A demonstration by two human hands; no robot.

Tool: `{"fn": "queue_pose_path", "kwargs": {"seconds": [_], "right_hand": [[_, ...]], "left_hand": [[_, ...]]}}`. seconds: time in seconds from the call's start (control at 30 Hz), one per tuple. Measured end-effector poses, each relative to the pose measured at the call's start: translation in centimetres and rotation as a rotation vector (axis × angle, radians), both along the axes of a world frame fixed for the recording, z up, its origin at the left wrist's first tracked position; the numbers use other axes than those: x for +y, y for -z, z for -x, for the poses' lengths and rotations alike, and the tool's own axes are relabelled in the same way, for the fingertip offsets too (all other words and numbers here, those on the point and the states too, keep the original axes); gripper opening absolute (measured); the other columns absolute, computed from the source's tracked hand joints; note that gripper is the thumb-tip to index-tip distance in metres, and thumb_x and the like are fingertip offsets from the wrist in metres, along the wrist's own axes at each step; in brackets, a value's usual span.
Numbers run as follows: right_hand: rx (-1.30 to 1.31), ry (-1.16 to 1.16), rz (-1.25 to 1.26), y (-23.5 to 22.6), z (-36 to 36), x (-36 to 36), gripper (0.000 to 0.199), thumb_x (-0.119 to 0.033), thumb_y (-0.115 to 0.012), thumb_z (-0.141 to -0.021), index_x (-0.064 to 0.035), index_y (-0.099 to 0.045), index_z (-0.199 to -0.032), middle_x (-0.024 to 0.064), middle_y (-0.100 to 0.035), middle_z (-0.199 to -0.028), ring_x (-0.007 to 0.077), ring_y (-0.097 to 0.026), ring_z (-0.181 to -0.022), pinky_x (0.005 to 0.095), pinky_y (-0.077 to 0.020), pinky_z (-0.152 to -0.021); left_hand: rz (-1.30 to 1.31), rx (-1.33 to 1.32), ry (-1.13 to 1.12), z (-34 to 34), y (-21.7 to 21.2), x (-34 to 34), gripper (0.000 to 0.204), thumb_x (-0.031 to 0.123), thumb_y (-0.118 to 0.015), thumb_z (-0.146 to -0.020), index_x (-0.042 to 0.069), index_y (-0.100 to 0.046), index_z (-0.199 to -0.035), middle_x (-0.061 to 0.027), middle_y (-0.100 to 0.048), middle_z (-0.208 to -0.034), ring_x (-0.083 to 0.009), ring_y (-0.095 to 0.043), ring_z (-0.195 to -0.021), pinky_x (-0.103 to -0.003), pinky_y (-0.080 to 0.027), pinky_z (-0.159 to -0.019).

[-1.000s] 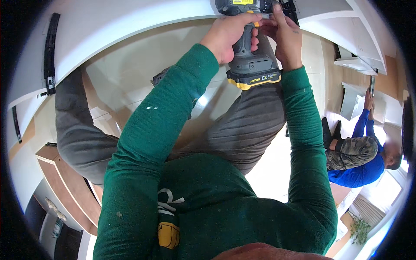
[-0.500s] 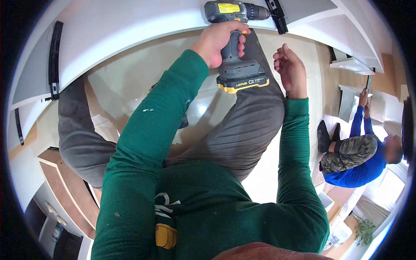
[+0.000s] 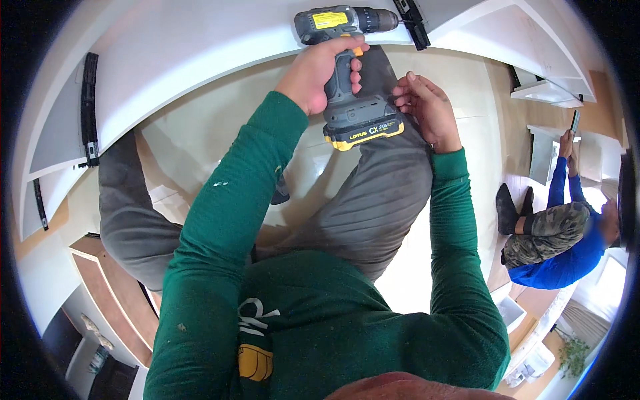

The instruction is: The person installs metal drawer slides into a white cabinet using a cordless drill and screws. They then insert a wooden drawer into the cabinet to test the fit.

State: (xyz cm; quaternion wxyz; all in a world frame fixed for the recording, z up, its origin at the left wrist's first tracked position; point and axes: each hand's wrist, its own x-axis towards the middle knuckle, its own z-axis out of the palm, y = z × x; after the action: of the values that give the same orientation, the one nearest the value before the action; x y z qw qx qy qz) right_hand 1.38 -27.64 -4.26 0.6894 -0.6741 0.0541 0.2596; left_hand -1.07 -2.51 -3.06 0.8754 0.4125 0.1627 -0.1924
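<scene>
My left hand grips the handle of a grey and yellow cordless drill. The drill lies level, and its chuck points right at a black metal slide rail fixed on a white panel. The yellow-edged battery hangs below my fist. My right hand is just right of the battery, over my grey trouser knee, with its fingers loosely curled and holding nothing.
A second black rail sits on the white panel at the left. At the right, another person in a blue top and camouflage trousers sits on the floor by white boards. Brown wooden pieces lie lower left.
The drill has come down and left, away from the black rail. My right hand let go of the drill body and dropped beside the battery.
</scene>
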Motion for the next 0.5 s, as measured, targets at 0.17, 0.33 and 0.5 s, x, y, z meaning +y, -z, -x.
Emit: {"fn": "queue_pose_path", "kwargs": {"seconds": [0.17,0.33,0.5], "right_hand": [[0.01,0.012,-0.015,0.53,-0.09,-0.39,0.034,-0.037,-0.065,-0.102,-0.004,-0.067,-0.109,0.0052,-0.072,-0.096,0.0108,-0.063,-0.079,0.0249,-0.0505,-0.074],[0.006,0.008,-0.03,0.73,-0.12,-0.49,0.033,-0.036,-0.065,-0.102,-0.0038,-0.068,-0.109,0.0052,-0.072,-0.096,0.0112,-0.064,-0.08,0.0254,-0.0509,-0.074],[0.022,0.0,-0.051,1.02,-0.39,-0.71,0.033,-0.034,-0.064,-0.103,-0.002,-0.067,-0.11,0.0061,-0.072,-0.096,0.012,-0.064,-0.08,0.0261,-0.0512,-0.074]], "left_hand": [[-0.003,-0.01,-0.01,0.39,-0.25,-0.31,0.036,0.035,-0.062,-0.099,0.003,-0.068,-0.113,0.0006,-0.058,-0.07,-0.0117,-0.057,-0.06,-0.031,-0.052,-0.059],[0.003,-0.034,-0.025,0.5,-0.08,-0.25,0.036,0.035,-0.06,-0.1,0.002,-0.068,-0.113,0.0003,-0.059,-0.07,-0.0117,-0.057,-0.06,-0.031,-0.052,-0.06],[-0.002,-0.061,0.003,0.14,0.35,0.07,0.03,0.027,-0.063,-0.099,0.001,-0.068,-0.113,0.0004,-0.06,-0.071,-0.0117,-0.057,-0.061,-0.031,-0.052,-0.06]]}}
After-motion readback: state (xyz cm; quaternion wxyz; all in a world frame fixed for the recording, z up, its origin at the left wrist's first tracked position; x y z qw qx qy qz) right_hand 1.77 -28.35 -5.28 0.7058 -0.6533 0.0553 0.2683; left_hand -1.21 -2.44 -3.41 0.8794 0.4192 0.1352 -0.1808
